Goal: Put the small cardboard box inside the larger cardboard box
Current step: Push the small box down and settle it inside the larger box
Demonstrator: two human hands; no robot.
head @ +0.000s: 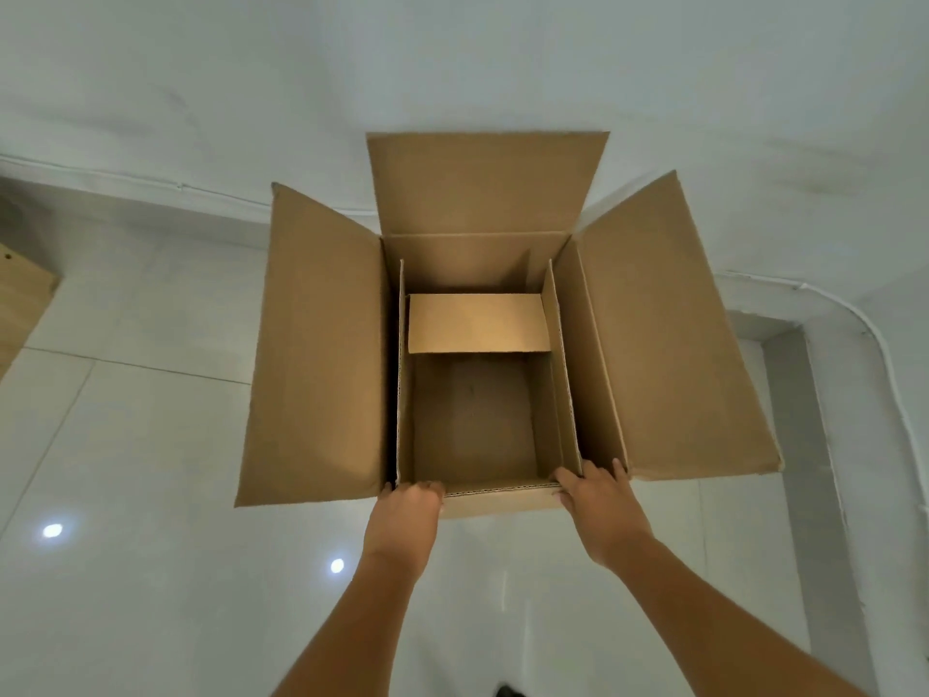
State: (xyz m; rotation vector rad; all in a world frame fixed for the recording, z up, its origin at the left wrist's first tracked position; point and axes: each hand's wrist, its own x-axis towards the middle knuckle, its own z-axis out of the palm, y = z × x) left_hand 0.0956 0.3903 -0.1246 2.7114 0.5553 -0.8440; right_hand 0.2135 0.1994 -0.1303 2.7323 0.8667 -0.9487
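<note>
The larger cardboard box (321,344) stands open on the floor, its left, right and far flaps spread outward. The small cardboard box (472,420) sits inside it, also open and empty, with its side flaps upright and its far flap (477,321) folded inward. My left hand (407,505) curls over the small box's near left corner. At the near right corner my right hand (600,500) grips it, thumb inside and fingers outside the upright right flap.
White glossy floor tiles (151,570) surround the box, with two bright light reflections at the lower left. A white wall (452,67) rises just behind the box. The corner of a wooden piece of furniture (20,289) shows at the far left.
</note>
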